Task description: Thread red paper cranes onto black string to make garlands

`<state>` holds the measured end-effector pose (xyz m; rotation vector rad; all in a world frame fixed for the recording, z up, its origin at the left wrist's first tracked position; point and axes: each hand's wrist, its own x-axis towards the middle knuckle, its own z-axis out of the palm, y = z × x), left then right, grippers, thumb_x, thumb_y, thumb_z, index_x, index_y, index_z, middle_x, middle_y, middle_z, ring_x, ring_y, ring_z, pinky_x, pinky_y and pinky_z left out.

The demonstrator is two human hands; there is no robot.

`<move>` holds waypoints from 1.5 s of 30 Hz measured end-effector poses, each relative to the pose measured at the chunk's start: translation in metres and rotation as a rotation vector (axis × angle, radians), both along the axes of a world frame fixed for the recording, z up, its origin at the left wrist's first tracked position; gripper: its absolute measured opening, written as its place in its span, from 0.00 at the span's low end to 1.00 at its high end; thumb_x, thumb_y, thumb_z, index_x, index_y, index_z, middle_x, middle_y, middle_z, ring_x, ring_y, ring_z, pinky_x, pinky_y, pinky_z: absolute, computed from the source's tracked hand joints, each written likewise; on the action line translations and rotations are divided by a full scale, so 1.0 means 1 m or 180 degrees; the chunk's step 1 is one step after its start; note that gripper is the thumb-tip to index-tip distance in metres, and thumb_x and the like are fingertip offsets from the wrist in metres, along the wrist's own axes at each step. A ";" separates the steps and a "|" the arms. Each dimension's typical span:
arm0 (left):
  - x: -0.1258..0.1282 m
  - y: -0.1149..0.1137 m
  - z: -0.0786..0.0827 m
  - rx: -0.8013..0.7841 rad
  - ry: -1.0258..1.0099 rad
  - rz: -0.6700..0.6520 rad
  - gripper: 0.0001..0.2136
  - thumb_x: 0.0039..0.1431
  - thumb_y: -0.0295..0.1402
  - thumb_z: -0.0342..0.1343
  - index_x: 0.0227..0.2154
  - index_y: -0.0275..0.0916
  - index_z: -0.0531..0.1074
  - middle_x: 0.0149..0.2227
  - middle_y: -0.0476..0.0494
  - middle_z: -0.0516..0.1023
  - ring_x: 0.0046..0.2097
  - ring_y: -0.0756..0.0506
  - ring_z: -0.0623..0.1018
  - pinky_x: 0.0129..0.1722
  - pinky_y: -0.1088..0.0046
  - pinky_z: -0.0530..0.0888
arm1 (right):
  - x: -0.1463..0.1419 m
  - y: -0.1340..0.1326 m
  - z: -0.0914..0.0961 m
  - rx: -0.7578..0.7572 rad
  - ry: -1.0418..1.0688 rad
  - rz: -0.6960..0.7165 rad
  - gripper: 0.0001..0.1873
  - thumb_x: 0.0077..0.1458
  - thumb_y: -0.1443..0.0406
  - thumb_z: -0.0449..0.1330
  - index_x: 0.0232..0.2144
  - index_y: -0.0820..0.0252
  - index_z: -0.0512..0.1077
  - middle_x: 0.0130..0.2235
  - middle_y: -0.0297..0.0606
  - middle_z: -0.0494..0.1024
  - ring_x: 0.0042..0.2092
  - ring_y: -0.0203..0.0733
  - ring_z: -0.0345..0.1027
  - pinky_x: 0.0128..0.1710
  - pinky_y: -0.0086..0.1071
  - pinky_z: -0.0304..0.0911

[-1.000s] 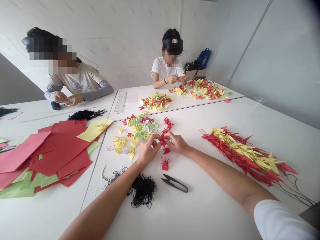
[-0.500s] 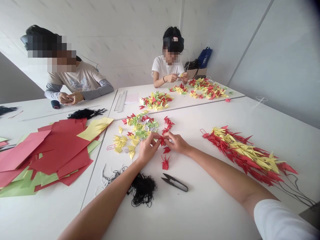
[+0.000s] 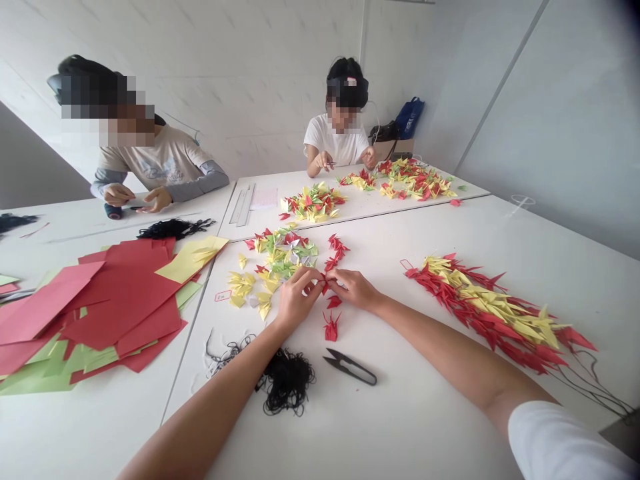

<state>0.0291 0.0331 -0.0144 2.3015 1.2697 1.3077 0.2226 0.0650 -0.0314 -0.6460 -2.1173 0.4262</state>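
Between my fingertips is a small red paper crane (image 3: 325, 285), partly hidden by them. My left hand (image 3: 299, 297) pinches it from the left, and my right hand (image 3: 354, 288) pinches it from the right. Just beyond, a row of red paper cranes (image 3: 336, 252) runs away from me. Nearer to me lie a folded red piece (image 3: 334, 303) and another red crane (image 3: 331, 327). Black thread snips (image 3: 350, 367) rest below my hands. A tangle of black cord (image 3: 289, 383) sits beside my left forearm.
Loose yellow, green and red cranes (image 3: 280, 257) lie beyond my left hand. Strung red and yellow cranes (image 3: 485, 307) are at right. Red, green and yellow paper sheets (image 3: 130, 293) cover the left. Two co-workers sit across the table, near more crane piles (image 3: 420, 180).
My hands stay in nearly the same place, shifting the red crane slightly between the fingertips. The co-worker at left has parted their hands; the other co-worker's hands have also moved apart.
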 end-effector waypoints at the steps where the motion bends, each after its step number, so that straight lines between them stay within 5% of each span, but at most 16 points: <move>1: 0.000 0.000 0.000 0.0024 -0.0012 -0.0005 0.04 0.65 0.32 0.55 0.35 0.40 0.74 0.40 0.47 0.77 0.29 0.54 0.74 0.28 0.78 0.71 | 0.000 0.000 0.000 0.0042 0.0019 -0.0001 0.08 0.68 0.64 0.51 0.39 0.56 0.70 0.36 0.38 0.80 0.35 0.40 0.75 0.36 0.31 0.68; 8: 0.000 -0.001 0.004 0.0294 -0.0067 0.0018 0.04 0.64 0.30 0.55 0.35 0.40 0.74 0.42 0.43 0.76 0.36 0.49 0.76 0.33 0.74 0.74 | 0.000 0.002 -0.005 0.0155 -0.0032 -0.0031 0.09 0.69 0.63 0.50 0.41 0.55 0.70 0.36 0.38 0.79 0.35 0.40 0.74 0.36 0.32 0.69; 13: 0.004 -0.009 0.012 0.0193 -0.0879 0.0113 0.04 0.66 0.28 0.52 0.34 0.40 0.66 0.40 0.43 0.80 0.44 0.45 0.79 0.44 0.66 0.73 | 0.001 0.009 -0.007 0.0322 -0.0207 -0.0337 0.12 0.71 0.63 0.47 0.42 0.56 0.70 0.38 0.40 0.80 0.38 0.43 0.74 0.40 0.35 0.68; 18: 0.009 -0.014 0.024 -0.0493 -0.2181 -0.0079 0.07 0.68 0.35 0.52 0.35 0.41 0.63 0.27 0.52 0.73 0.31 0.49 0.78 0.38 0.70 0.74 | 0.000 0.016 -0.010 0.0462 -0.0357 -0.0546 0.12 0.70 0.65 0.46 0.40 0.56 0.69 0.39 0.40 0.80 0.40 0.45 0.72 0.46 0.40 0.65; 21: 0.007 -0.012 0.029 -0.0617 -0.2557 -0.0102 0.08 0.68 0.39 0.53 0.36 0.42 0.62 0.22 0.58 0.63 0.20 0.53 0.66 0.25 0.77 0.68 | -0.002 0.018 -0.011 0.0512 -0.0506 -0.0521 0.11 0.68 0.67 0.47 0.37 0.56 0.69 0.36 0.39 0.79 0.39 0.45 0.70 0.46 0.40 0.64; 28: 0.000 -0.006 0.033 -0.0689 -0.2767 0.0100 0.09 0.67 0.41 0.55 0.35 0.43 0.64 0.21 0.58 0.54 0.20 0.54 0.53 0.19 0.79 0.53 | -0.001 0.021 -0.012 0.0555 -0.0654 -0.0541 0.11 0.65 0.70 0.48 0.40 0.58 0.70 0.42 0.42 0.78 0.45 0.47 0.69 0.51 0.44 0.63; 35: 0.011 -0.015 0.039 -0.1086 -0.3060 -0.0169 0.10 0.66 0.42 0.56 0.36 0.42 0.64 0.22 0.58 0.54 0.21 0.54 0.52 0.19 0.80 0.53 | -0.010 -0.003 0.004 0.0800 -0.0919 0.0449 0.16 0.69 0.65 0.48 0.54 0.55 0.70 0.64 0.43 0.67 0.68 0.45 0.53 0.65 0.46 0.52; 39: 0.015 -0.022 0.042 -0.1042 -0.2903 -0.0346 0.10 0.67 0.43 0.54 0.36 0.42 0.65 0.21 0.58 0.53 0.21 0.54 0.53 0.20 0.80 0.54 | -0.020 -0.010 0.003 0.0757 -0.1209 0.0728 0.17 0.70 0.66 0.47 0.54 0.58 0.72 0.59 0.43 0.74 0.68 0.44 0.55 0.67 0.47 0.49; 45: 0.013 -0.022 0.040 -0.0836 -0.2835 -0.0136 0.12 0.66 0.44 0.55 0.35 0.42 0.64 0.20 0.57 0.55 0.21 0.54 0.53 0.19 0.79 0.53 | 0.001 0.015 -0.006 0.0457 -0.1117 0.0386 0.16 0.68 0.65 0.50 0.49 0.56 0.76 0.52 0.40 0.80 0.63 0.47 0.63 0.65 0.52 0.52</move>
